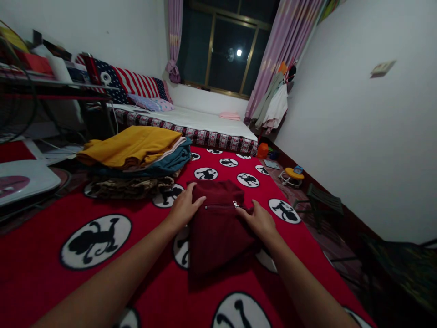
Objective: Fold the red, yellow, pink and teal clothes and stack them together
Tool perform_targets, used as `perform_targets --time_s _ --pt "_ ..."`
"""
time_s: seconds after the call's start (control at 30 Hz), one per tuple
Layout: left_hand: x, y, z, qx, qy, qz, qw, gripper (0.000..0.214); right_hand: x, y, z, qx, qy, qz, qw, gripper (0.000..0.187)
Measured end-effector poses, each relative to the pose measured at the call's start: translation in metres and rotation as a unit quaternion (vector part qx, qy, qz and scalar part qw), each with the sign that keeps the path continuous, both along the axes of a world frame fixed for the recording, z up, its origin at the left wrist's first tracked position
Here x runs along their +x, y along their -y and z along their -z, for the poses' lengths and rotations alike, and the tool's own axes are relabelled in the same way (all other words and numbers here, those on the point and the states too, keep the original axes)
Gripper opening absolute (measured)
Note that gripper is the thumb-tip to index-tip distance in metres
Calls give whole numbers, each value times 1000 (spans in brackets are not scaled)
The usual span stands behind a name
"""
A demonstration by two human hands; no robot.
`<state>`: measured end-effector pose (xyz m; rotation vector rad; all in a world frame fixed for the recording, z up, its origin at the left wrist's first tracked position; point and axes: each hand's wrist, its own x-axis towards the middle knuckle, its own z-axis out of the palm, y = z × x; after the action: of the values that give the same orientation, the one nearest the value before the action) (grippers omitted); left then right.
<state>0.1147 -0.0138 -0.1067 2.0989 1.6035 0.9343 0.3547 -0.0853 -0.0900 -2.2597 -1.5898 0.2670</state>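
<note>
A folded maroon garment (218, 237) lies on a red bedspread (153, 273) printed with white ovals and black monkey figures. Across its upper part runs a zipper with a silver pull near the right side. My left hand (186, 206) pinches the garment's upper left edge, thumb on top. At the opposite edge, my right hand (260, 222) grips the cloth beside the zipper pull; some of its fingers are hidden under the fabric. To the left stands a pile of folded clothes, with a mustard yellow garment (136, 145) on top, a teal garment (174, 157) beneath and a patterned brown one (129, 187) at the bottom.
Behind is a second bed (201, 119) under a window. A cluttered desk (51, 84) stands at the left, near a white appliance lid (27, 180). Along the right wall are a small yellow stool (292, 174) and a dark folding stool (324, 200).
</note>
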Motion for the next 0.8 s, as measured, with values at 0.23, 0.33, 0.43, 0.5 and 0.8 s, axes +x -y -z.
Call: perform_targets --time_s 0.23,0.33,0.43,0.5,0.8 --pt "1 2 8 1 46 28 999 81 -21 -12 3 9 -135 -76 988 48" --pt "2 1 4 -18 44 39 998 92 -26 -9 6 14 -132 -68 989 39" --pt "9 6 0 -9 39 53 998 91 -37 -4 5 49 -63 -52 995 40" --pt "16 13 -1 25 38 69 997 80 -46 1 5 77 -31 -50 995 38" --pt "24 5 9 50 178 80 980 44 -25 5 4 226 -287 -84 927 65"
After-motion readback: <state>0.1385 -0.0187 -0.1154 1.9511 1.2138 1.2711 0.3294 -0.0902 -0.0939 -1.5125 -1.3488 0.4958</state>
